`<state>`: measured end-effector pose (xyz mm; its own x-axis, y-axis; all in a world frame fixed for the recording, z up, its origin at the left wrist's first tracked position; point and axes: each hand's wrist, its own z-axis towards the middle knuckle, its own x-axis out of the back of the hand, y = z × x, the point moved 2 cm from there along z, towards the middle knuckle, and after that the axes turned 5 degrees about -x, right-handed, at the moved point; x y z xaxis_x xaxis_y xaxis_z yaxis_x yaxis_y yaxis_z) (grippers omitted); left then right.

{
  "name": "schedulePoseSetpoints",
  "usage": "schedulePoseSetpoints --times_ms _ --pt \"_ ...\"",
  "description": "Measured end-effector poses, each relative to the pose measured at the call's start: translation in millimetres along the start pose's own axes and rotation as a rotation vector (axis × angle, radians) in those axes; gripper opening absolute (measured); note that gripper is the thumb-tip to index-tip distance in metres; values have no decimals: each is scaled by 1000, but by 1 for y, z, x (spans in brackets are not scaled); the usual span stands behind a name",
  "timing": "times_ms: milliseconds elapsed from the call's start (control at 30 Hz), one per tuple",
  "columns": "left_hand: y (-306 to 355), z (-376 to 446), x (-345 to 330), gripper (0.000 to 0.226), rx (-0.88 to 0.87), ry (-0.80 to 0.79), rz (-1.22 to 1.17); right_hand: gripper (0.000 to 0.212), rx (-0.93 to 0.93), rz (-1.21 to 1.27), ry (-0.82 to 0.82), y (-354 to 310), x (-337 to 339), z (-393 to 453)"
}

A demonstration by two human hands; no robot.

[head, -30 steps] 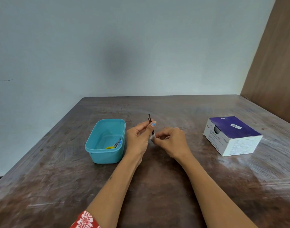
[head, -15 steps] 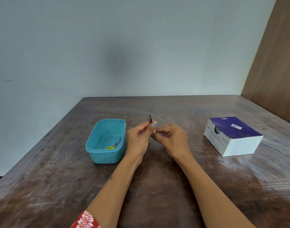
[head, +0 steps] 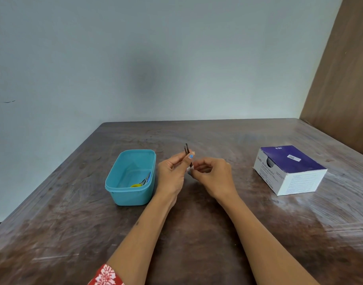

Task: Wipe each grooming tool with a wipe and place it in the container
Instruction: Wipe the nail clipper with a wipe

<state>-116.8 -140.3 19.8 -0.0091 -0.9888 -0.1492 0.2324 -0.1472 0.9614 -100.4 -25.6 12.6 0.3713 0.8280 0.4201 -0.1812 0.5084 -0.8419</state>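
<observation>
Tweezers point(head: 186, 149), dark and slim, are being held upright above the wooden surface point(head: 197, 233), pinched near their middle by the thumb and fingers of the left hand point(head: 172, 173), with the two open tips pointing up and away from the person. The lower end is being worked by the right hand point(head: 212, 175), whose curled fingers are closed on a small white wipe point(head: 190, 169) pressed against the metal; only a sliver of the wipe is being shown between the fingertips.

Just to the left of the hands, a teal plastic container point(head: 131, 194) is being kept within easy reach; a yellow-handled tool point(head: 137, 185) and what appear to be other tools are lying in it already. A purple-and-white box of alcohol swabs point(head: 289, 171) is sitting well apart on the right side of the surface.

For the wiping to be done well, the tweezers are probably best kept steady in the left pinch while the wipe is drawn along the full length, both arms and the inner faces of the tips included. The part now being covered by the left fingers is likely to be missed unless the grip is shifted. Once cleaned, the tweezers can be lowered into the container, not dropped, so the tips are not bent.
</observation>
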Motion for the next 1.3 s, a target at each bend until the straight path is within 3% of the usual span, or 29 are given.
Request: schedulePoseSetpoints --times_ms 233,333,500,667,1300 --pt "-4 1 0 29 3 -13 -2 26 -38 110 33 0 -1 -2" --pt "-4 2 1 28 7 -3 5 34 30 142 81 -6 2 -3" --pt "-4 1 -1 29 30 -12 26 45 -8 87 51 -2 -1 -5" --pt "-4 1 -1 27 47 0 29 46 64 97 105 -6 0 -5" --pt "-3 2 -1 32 29 4 40 48 41 86 65 -5 -1 -5"
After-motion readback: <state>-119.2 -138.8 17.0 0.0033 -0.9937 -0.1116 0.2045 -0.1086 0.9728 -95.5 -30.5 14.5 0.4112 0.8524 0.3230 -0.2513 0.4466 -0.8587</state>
